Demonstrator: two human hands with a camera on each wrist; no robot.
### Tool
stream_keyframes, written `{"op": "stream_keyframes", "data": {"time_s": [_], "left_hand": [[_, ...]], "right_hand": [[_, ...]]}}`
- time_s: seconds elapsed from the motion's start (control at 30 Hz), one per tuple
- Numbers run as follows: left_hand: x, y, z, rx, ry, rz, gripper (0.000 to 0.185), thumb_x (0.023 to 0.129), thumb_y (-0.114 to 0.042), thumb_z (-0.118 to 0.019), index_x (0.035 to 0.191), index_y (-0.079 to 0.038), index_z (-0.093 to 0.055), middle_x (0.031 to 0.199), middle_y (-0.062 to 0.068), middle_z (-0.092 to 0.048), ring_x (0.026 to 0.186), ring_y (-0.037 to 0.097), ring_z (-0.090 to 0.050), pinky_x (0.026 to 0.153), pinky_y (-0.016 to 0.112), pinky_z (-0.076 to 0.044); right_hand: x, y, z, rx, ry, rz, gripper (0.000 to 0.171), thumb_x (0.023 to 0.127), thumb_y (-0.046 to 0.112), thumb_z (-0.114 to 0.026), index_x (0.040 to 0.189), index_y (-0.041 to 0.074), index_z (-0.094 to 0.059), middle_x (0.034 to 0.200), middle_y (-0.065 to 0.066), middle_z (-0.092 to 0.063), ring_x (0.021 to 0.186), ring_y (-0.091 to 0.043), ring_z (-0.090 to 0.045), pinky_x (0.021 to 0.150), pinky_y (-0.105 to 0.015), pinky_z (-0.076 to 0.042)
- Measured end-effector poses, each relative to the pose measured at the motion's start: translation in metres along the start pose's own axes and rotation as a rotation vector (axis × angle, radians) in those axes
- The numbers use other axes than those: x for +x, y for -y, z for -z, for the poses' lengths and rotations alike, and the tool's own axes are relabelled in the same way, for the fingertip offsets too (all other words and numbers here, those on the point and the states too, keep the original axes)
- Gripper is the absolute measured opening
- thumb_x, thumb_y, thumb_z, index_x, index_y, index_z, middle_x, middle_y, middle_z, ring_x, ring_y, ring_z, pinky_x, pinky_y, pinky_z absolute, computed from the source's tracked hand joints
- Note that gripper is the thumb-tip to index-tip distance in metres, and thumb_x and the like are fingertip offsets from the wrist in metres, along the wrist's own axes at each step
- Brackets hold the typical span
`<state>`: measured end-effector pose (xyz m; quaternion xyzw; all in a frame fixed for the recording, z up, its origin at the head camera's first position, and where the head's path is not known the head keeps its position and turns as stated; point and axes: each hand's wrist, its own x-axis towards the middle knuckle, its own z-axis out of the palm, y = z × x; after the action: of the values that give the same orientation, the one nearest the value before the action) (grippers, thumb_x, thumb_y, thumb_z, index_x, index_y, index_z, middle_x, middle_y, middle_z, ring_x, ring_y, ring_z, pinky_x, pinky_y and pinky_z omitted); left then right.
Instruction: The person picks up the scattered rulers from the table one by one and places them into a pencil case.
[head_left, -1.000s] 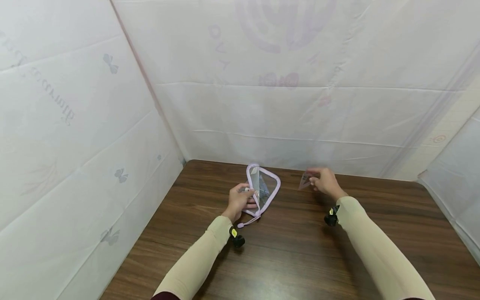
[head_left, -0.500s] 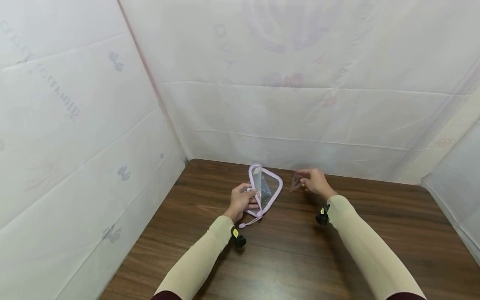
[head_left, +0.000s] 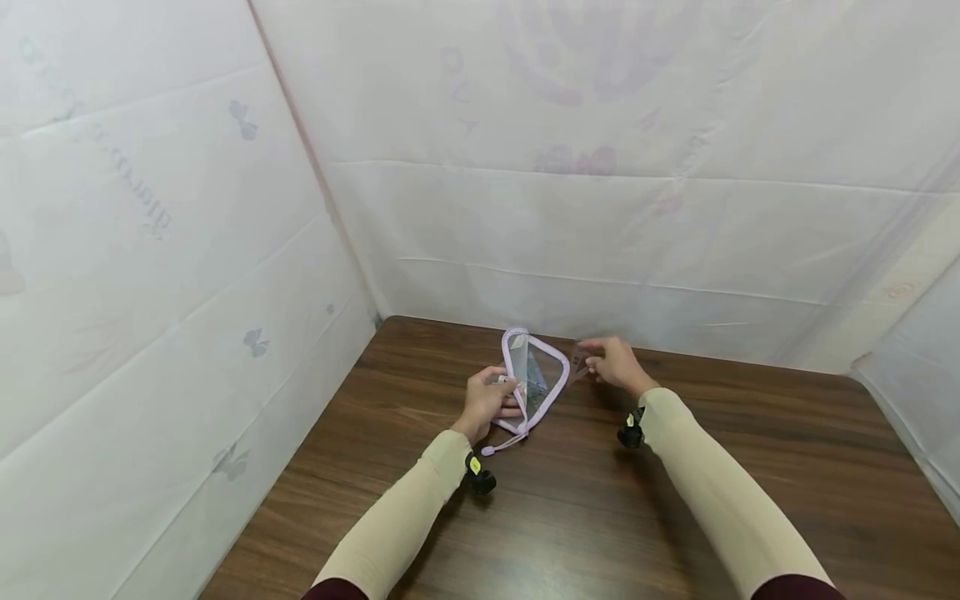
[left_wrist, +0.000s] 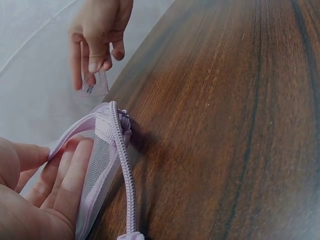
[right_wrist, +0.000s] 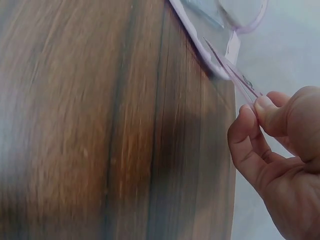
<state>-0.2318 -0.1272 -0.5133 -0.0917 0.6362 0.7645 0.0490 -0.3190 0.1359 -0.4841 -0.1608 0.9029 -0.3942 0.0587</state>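
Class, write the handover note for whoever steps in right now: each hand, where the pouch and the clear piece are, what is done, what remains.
Left hand holds the lilac zip pouch open on the wooden table.
Right hand pinches a clear plastic triangle just beside the pouch's rim, in the air.
Done: pouch is unzipped; something clear, not identifiable, already lies inside.
Left: the triangle is not yet in; the zip is open.

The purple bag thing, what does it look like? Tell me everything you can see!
The pouch is small and flat, with clear see-through sides, a pale purple fabric edge and a purple zipper along its rim. It lies on the brown wooden table near the back wall. Something flat shows through the clear side. The left hand holds its near edge, fingers slipped into the opening. The right hand pinches a thin clear piece just beside it.
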Motion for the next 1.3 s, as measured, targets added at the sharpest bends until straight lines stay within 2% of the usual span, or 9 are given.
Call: {"op": "stream_keyframes", "data": {"time_s": [0.17,0.3,0.4,0.53,0.7,0.97,1.3], "left_hand": [[0.000,0.002,0.000,0.005,-0.005,-0.003,0.028,0.098,-0.003,-0.067,0.125,0.005,-0.060,0.095,0.023,-0.075,0.066,0.022,-0.074,0.064,0.042,-0.066],[0.000,0.000,0.000,0.009,-0.004,-0.010,0.030,0.098,-0.004,-0.068,0.126,0.005,-0.059,0.098,0.025,-0.074,0.069,0.024,-0.074,0.067,0.046,-0.066],[0.001,-0.001,0.000,0.003,-0.006,-0.006,0.030,0.098,-0.003,-0.067,0.126,0.005,-0.060,0.099,0.024,-0.074,0.069,0.023,-0.073,0.069,0.046,-0.066],[0.000,-0.002,0.000,-0.001,-0.013,-0.001,0.027,0.098,-0.001,-0.066,0.123,0.004,-0.060,0.093,0.022,-0.075,0.066,0.023,-0.073,0.066,0.045,-0.066],[-0.002,-0.001,-0.002,-0.009,-0.015,-0.001,0.024,0.097,0.000,-0.066,0.121,0.004,-0.060,0.088,0.019,-0.075,0.065,0.024,-0.073,0.064,0.044,-0.066],[-0.001,0.002,-0.005,-0.020,-0.009,-0.012,0.022,0.097,0.001,-0.066,0.119,0.004,-0.061,0.090,0.022,-0.075,0.064,0.023,-0.073,0.063,0.044,-0.066],[-0.001,0.002,-0.006,-0.020,-0.011,0.006,0.021,0.097,0.001,-0.066,0.117,0.002,-0.061,0.090,0.020,-0.075,0.066,0.023,-0.073,0.064,0.044,-0.066]], "right_hand": [[0.004,0.012,-0.009,0.002,0.032,0.036,0.035,0.100,-0.004,-0.059,0.134,0.002,-0.066,0.120,-0.018,-0.069,0.066,-0.016,-0.064,0.057,-0.028,-0.060],[0.008,0.022,-0.014,0.011,0.043,0.046,0.035,0.100,-0.003,-0.060,0.133,0.002,-0.067,0.123,-0.020,-0.068,0.063,-0.016,-0.064,0.055,-0.028,-0.060],[0.010,0.026,-0.018,0.015,0.044,0.050,0.035,0.098,-0.004,-0.062,0.133,0.003,-0.067,0.125,-0.022,-0.067,0.063,-0.023,-0.067,0.054,-0.028,-0.060],[0.013,0.029,-0.022,0.015,0.055,0.069,0.036,0.097,-0.006,-0.062,0.132,0.000,-0.067,0.118,-0.023,-0.068,0.064,-0.030,-0.069,0.053,-0.028,-0.060],[0.015,0.029,-0.028,0.008,0.054,0.077,0.036,0.097,-0.007,-0.061,0.132,-0.001,-0.067,0.112,-0.020,-0.070,0.063,-0.033,-0.068,0.051,-0.028,-0.059],[0.020,0.029,-0.038,-0.016,0.066,0.077,0.034,0.096,-0.007,-0.061,0.129,0.001,-0.069,0.107,-0.015,-0.071,0.062,-0.021,-0.066,0.051,-0.025,-0.057],[0.023,0.031,-0.048,-0.041,0.049,0.059,0.035,0.094,-0.005,-0.065,0.128,0.003,-0.071,0.110,-0.013,-0.073,0.072,-0.014,-0.062,0.056,-0.025,-0.058]]}}
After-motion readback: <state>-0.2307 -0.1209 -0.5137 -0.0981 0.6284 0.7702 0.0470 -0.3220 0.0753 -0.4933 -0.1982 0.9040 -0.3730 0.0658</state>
